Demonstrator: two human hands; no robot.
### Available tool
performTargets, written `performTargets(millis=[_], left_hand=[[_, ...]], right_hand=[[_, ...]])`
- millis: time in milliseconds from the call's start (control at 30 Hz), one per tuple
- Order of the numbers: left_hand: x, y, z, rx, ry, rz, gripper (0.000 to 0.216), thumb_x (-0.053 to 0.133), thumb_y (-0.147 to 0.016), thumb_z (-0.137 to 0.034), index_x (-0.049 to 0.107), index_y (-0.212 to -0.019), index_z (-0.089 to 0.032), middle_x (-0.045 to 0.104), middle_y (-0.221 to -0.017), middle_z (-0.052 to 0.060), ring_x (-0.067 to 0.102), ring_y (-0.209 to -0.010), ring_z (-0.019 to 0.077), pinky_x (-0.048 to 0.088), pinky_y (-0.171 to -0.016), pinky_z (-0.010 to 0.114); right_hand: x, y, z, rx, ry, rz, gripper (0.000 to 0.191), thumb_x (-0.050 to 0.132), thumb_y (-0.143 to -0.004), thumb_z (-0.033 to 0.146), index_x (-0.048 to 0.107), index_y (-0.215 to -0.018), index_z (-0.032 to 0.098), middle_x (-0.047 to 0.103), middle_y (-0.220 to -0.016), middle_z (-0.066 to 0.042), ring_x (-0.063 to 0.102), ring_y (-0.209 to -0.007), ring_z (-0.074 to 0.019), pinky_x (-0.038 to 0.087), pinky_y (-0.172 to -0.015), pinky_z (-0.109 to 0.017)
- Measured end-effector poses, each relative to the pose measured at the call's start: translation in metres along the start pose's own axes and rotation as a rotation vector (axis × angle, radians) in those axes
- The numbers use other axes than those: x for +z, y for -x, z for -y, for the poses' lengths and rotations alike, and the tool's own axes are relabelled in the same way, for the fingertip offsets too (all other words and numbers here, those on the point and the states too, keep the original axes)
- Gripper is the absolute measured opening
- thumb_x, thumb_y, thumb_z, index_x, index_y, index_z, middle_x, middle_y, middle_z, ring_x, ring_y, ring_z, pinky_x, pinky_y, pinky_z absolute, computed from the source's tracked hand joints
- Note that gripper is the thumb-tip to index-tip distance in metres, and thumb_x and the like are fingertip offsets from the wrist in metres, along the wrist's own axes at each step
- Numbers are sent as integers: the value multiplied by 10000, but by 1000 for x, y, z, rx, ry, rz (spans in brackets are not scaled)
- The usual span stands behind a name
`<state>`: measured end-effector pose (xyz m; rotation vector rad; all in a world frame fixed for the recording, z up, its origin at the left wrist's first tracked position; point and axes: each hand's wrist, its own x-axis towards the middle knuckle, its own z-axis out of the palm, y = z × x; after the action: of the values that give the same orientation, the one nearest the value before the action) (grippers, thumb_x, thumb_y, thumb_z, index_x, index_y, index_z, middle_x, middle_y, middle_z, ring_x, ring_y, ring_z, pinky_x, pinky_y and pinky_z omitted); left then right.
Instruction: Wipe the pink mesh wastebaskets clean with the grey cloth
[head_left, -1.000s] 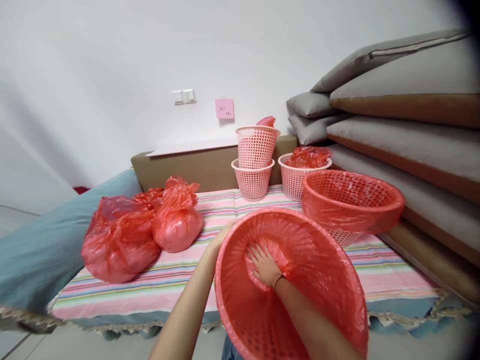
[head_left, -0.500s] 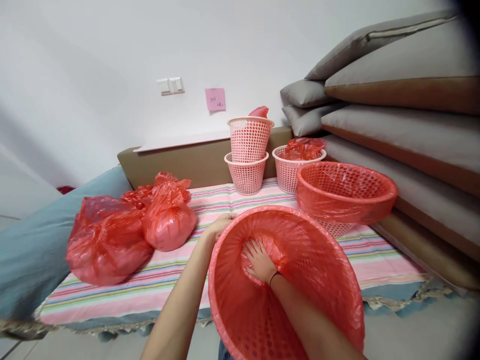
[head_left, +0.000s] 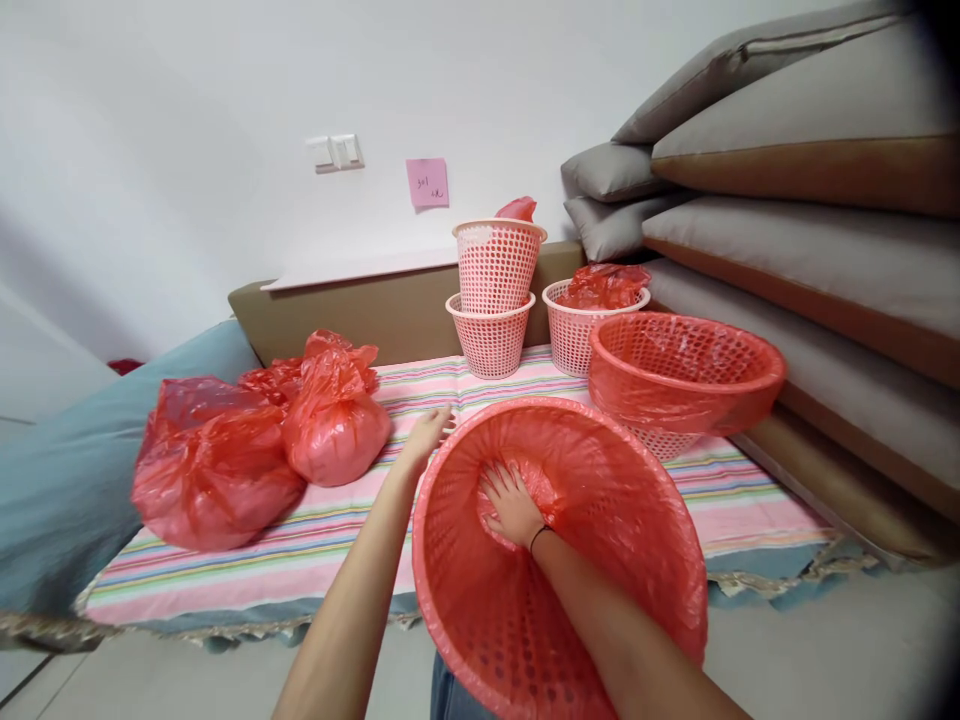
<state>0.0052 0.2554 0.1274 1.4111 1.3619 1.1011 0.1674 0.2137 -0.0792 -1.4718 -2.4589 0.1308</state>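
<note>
A large red mesh basket [head_left: 600, 560] lined with a red plastic bag tilts toward me over the front edge of the striped cloth. My right hand [head_left: 510, 505] is deep inside it, fingers spread flat against the bag at the bottom. My left hand [head_left: 425, 435] is at the basket's upper left rim, fingers stretched out over the cloth, holding nothing.
A second lined red basket [head_left: 686, 375] sits behind to the right. Three pink mesh baskets [head_left: 495, 290] stand at the back, two stacked. Bulging red plastic bags [head_left: 262, 440] lie at the left on the striped cloth [head_left: 360, 540]. Grey cushions [head_left: 810, 200] are piled at right.
My left hand has let go of the basket's rim and stretched forward with fingers extended. The right hand stays pressed inside the basket. The view has shifted slightly.
</note>
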Motion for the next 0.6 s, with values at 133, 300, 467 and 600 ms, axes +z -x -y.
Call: performTargets(millis=[133,300,467,600], left_hand=[[-25,41,-7,-16,0,-121,566,431,-953,-664,637,-1039,-144,689,-1151,137,663,-991,254,498,-964,477],[-24,141,1,103,-123,-233,584,621,-821,-686,580,-1183,-229,619,-1328,108,606,-1183,277,478,-1005,434],[5,184,31,176,-219,-314,605,644,-872,-497,458,-1383,-230,553,-1430,129,557,-1284,283,447,-1082,467],[21,185,41,270,-242,-413,514,557,-948,-409,457,-1406,-200,566,-1418,138,537,-1321,265,411,-1124,443]], right_hand=[[-8,3,0,-6,41,-17,591,637,-954,439,500,-1473,189,387,-1628,-138,291,-1534,-335,197,-1254,-615],[-22,-8,-5,-40,78,59,520,663,-947,435,561,-1397,195,465,-1559,-128,412,-1454,-335,304,-1201,-625],[-48,-19,-12,-130,99,141,367,649,-969,361,621,-1290,185,581,-1418,-105,555,-1307,-284,460,-1101,-554],[-69,-10,-21,-95,116,162,354,633,-979,379,617,-1279,191,615,-1343,-98,630,-1164,-243,550,-990,-481]])
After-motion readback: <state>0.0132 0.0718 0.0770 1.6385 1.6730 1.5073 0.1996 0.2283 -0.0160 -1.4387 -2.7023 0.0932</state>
